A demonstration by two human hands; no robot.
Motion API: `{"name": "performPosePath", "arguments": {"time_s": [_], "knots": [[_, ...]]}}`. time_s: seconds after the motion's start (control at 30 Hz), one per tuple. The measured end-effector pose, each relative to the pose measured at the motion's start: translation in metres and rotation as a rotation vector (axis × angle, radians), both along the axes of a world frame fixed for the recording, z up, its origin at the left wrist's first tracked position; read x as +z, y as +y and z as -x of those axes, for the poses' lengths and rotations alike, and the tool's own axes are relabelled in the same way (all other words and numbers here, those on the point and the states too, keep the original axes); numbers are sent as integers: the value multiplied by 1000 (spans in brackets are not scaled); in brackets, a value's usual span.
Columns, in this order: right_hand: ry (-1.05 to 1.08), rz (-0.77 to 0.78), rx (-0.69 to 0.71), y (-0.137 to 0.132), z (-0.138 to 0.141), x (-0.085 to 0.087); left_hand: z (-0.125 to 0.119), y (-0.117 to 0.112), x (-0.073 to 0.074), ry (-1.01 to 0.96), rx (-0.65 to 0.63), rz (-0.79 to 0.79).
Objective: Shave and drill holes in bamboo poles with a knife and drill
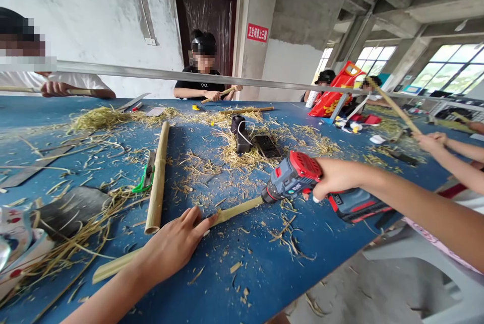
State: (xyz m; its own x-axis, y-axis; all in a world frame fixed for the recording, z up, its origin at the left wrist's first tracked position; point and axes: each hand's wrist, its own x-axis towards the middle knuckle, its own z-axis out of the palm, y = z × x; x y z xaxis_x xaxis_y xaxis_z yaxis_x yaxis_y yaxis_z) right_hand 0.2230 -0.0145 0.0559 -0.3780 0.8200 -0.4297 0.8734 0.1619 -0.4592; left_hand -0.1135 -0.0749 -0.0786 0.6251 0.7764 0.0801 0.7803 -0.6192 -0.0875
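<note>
My right hand is closed around the grip of a cordless drill, blue-grey with red parts. The drill lies tilted over the table, its chuck at the right end of a split bamboo strip; whether a bit touches the bamboo is hard to make out. My left hand holds the strip down on the blue tabletop, fingers over it, and the strip's other end shows beyond my wrist. Left of that hand lies a round bamboo tube, with a green utility knife beside it.
Bamboo shavings litter the blue table. A phone lies near a black device with a white cable. Dark cloth is at left, a red bag at back right. Several other people work around the table.
</note>
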Motion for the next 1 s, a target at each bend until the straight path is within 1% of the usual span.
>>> {"name": "performPosePath", "arguments": {"time_s": [0.1,0.2,0.33,0.53,0.67,0.9,1.0], "knots": [[-5,-23,12,-1,2,1,0,0,-1,-18,-2,-7],[6,-45,2,-2,3,6,1,1,-3,-35,-4,-16],[-4,-39,-8,-1,4,11,2,1,-4,-27,-6,-18],[6,-18,21,4,4,7,1,0,-2,-11,-7,-31],[-6,-5,39,4,5,8,0,-1,-1,-26,-2,-36],[-84,-52,-26,3,6,12,1,0,-1,-6,-3,-12],[-66,-31,-12,3,4,11,1,1,-1,3,-5,-5]]}}
